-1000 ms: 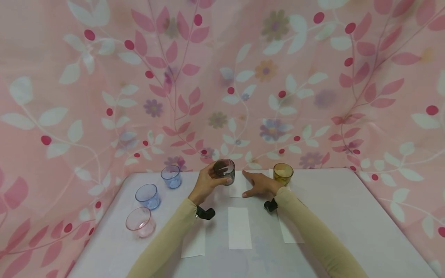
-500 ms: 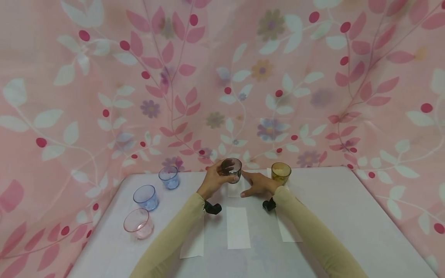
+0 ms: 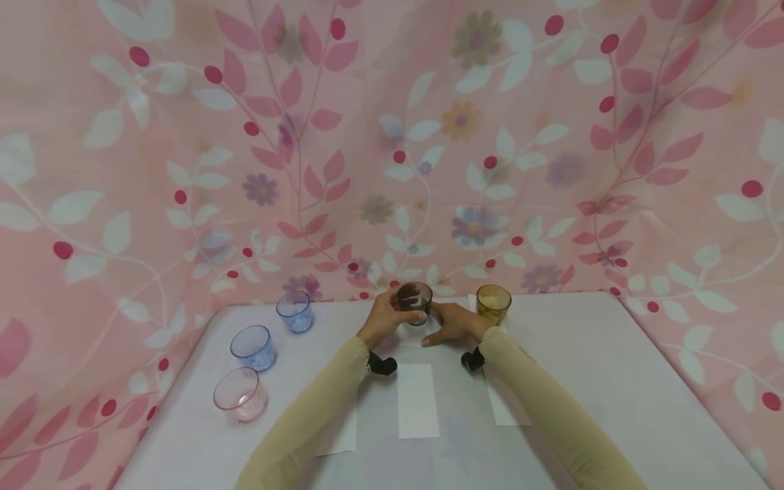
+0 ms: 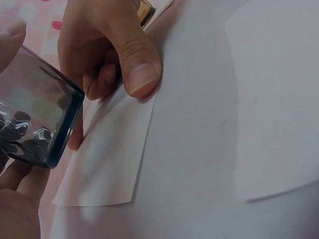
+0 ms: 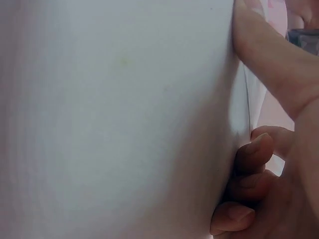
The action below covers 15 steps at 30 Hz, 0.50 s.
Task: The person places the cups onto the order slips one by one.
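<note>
Tabletop [image 3: 456, 422] white, smoky glass [image 3: 421, 302] in left hand [image 3: 384, 318], floral cloth [image 3: 380, 163] behind.

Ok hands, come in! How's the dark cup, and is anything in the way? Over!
Left hand gripping dark cup. Right hand at back paper. Cup up off table. Right hand maybe in the way, close beside it.

And at this moment, nothing legible: no text, label, brand, number or sign can be read in any of the three views.
</note>
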Available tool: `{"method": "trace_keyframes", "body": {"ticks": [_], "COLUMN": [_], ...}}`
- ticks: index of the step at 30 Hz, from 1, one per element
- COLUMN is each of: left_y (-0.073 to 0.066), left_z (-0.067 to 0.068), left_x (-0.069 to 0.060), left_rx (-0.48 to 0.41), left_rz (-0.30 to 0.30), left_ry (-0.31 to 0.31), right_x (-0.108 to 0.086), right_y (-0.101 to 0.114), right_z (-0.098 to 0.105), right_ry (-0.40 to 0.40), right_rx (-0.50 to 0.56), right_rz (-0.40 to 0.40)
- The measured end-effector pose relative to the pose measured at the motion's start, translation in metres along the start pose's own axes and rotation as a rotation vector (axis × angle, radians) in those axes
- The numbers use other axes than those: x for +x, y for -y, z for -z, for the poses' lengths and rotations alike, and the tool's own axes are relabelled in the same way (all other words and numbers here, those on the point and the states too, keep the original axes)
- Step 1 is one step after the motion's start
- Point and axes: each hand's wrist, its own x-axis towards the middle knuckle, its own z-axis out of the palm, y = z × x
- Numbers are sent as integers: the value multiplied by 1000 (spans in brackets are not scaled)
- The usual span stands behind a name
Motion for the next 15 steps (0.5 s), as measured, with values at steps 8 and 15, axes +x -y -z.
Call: {"method": "trace_keyframes", "body": {"ticks": [8,15], "left_y": [12,20], "left_z": [1,2], "left_x": [6,9], "left_rx": [10,46], "left_rz": [-8,24], "left_ry": [9,-2], "right_x": [-2,-1], "right_y": [4,3], "right_z": [2,1], "right_ry": [0,10], "right_rx": [-6,-16], "right_rz": [-23,-38]}}
